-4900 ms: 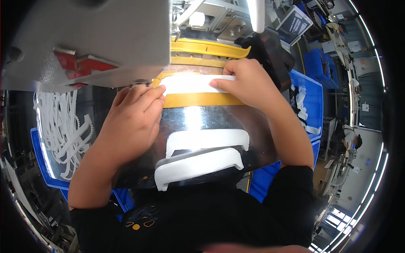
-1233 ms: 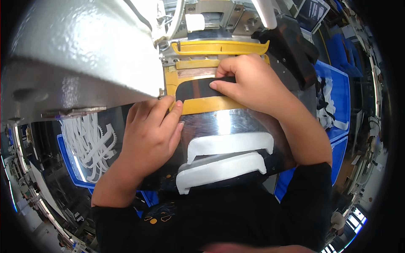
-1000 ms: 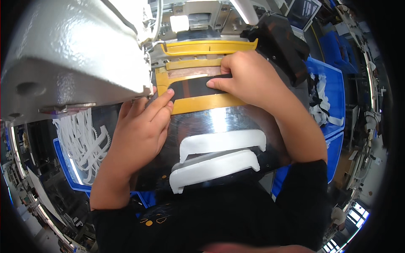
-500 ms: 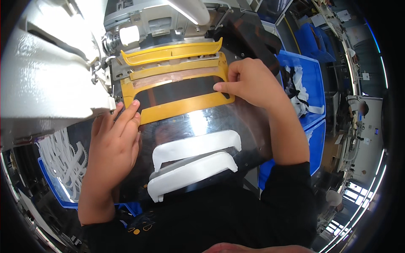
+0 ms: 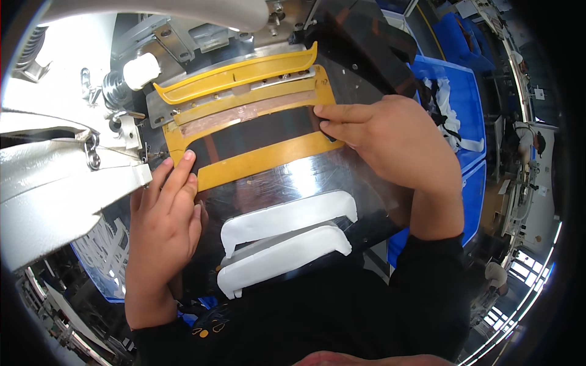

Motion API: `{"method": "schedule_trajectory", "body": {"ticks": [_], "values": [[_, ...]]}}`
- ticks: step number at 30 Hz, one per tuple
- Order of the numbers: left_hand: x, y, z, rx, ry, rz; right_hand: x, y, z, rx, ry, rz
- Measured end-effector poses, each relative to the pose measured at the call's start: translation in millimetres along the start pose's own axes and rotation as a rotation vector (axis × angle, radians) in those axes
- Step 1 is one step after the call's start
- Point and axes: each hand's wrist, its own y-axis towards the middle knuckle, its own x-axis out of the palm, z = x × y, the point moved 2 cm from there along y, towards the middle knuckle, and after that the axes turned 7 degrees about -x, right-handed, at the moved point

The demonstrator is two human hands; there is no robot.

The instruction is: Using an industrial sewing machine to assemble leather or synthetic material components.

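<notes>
A yellow sewing template [image 5: 262, 160] with a long curved opening lies on the dark, shiny work plate. Through the opening a dark surface shows. My left hand [image 5: 168, 222] rests at the template's left end, its fingers stretched out flat over the edge. At the right end my right hand [image 5: 390, 137] touches the template with finger and thumb extended and slightly apart; its other fingers are partly hidden. A raised yellow curved strip [image 5: 238, 76] stands along the template's far side. Nearer to me lie two curved white pieces [image 5: 290, 216], one in front of the other.
The white sewing machine head [image 5: 55, 189] looms close on the left, with its metal clamp frame behind the template. Blue bins [image 5: 473, 110] stand at right, one with white and black pieces. White strips [image 5: 107, 250] fill a bin at lower left.
My right hand has turned, its fingers now reaching straighter across the template's right end. The left hand stays at the left end. The whole view has shifted slightly.
</notes>
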Motion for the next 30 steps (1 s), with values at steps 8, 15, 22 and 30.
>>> {"method": "schedule_trajectory", "body": {"ticks": [8,15,22,30], "values": [[-6,-3,5,-0.026,0.070,-0.019,-11,-8,-13,0.012,-0.018,-0.043],[-4,-6,0,-0.019,0.034,0.009,-2,4,-3,-0.049,0.141,-0.019],[-6,-8,7,0.139,-0.025,0.201,27,24,38,0.438,1.252,0.558],[-7,-11,6,0.137,-0.088,0.275,41,24,55,0.318,1.066,0.663]]}}
